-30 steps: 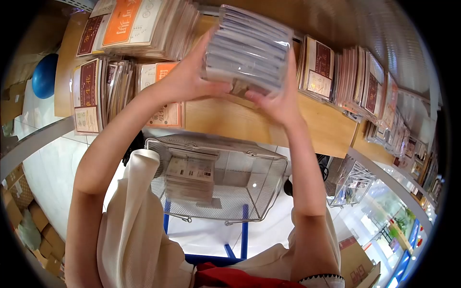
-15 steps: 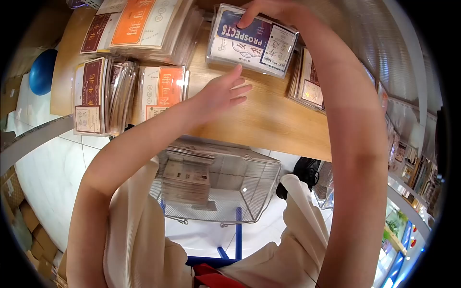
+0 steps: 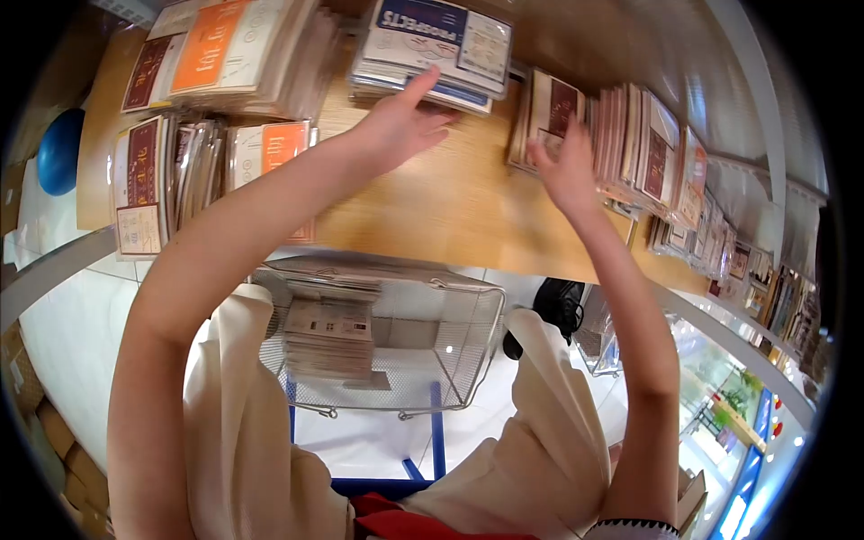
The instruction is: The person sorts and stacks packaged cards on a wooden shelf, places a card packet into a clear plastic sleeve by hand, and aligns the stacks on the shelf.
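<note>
A stack of clear-wrapped packs with a blue "PROSPECTS" cover (image 3: 432,45) lies at the back middle of the wooden shelf. My left hand (image 3: 400,130) is at its front edge, fingers spread, thumb over the lower packs. To the right, my right hand (image 3: 565,162) reaches up to a small stack of maroon-and-cream packs (image 3: 544,108), its thumb and fingers apart at the stack's right side. Whether it touches them is hard to tell. Beside that hand stands a row of similar upright packs (image 3: 634,144).
Orange-and-white packs (image 3: 216,49) and maroon packs (image 3: 142,180) fill the shelf's left. Below the shelf (image 3: 432,216), a wire mesh basket (image 3: 423,346) holds a stack of packs (image 3: 328,333). A blue ball (image 3: 59,151) is at far left.
My right hand has left the PROSPECTS stack and moved right and down to the maroon-and-cream packs. My left hand has come to the PROSPECTS stack's front edge. The whole view has shifted slightly.
</note>
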The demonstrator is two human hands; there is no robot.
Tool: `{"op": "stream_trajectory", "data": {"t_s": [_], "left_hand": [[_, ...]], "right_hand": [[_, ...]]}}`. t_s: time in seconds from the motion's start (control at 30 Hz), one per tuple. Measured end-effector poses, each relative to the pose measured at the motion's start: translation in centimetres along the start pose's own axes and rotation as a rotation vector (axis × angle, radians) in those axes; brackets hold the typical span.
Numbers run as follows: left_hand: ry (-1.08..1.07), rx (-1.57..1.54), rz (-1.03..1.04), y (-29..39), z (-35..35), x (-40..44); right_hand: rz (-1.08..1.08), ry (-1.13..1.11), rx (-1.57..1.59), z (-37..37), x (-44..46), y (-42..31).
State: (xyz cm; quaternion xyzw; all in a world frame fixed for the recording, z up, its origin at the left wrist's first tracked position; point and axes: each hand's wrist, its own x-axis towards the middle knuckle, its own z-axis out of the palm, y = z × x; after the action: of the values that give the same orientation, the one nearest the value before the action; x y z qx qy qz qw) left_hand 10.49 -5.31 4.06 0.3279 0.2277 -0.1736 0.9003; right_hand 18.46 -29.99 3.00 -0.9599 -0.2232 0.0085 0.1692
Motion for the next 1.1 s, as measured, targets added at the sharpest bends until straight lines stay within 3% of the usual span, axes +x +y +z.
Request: {"op": "stream_trajectory", "data": {"t_s": [0.13,0.17,0.27,0.43,0.6,0.67,0.8,0.87,0.97,1.1], "left_hand": [[0.032,0.050,-0.003,-1.5,-0.8,-0.3],[0.074,0.101,-0.009,-2.2,-1.2,-0.8],[0.081,0.066,-0.130,-3.3,-1.9,-4.2],[-0.119,0.088,-0.246,-4.9,-3.5,-6.6],[-0.221,0.156,-0.206,-5.5,-2.9,-7.8],[-0.225,0.220,-0.159,-5.2,-2.7,-8.3],[-0.225,0.201,-0.102,-6.2,-3.1,-9.7],[-0.258,0.187,-0.118,-6.7,-2.7,-9.9],[-0.421,0.501,-0.055,-4.8,-1.0,-12.1],[-0.057,0.558,-0.058,-2.0,-1.7,-14.9]], "right_hand": [[0.390,-0.048,-0.247,1.4,-0.2,-3.1],[0.446,0.044,-0.211,2.1,0.5,-3.0],[0.432,0.020,-0.236,1.4,0.6,-3.3],[0.167,-0.048,-0.278,1.0,-4.8,-5.1],[0.361,-0.027,-0.248,0.7,-4.6,-4.2],[0.384,-0.106,-0.002,-1.9,-4.5,-4.7],[0.150,-0.022,0.394,-2.9,-9.5,-7.8],[0.054,-0.092,0.459,-3.4,-11.6,-10.6],[-0.016,-0.326,0.369,-4.6,-12.6,-15.5],[-0.225,-0.363,0.553,-4.0,-11.8,-16.0]]}}
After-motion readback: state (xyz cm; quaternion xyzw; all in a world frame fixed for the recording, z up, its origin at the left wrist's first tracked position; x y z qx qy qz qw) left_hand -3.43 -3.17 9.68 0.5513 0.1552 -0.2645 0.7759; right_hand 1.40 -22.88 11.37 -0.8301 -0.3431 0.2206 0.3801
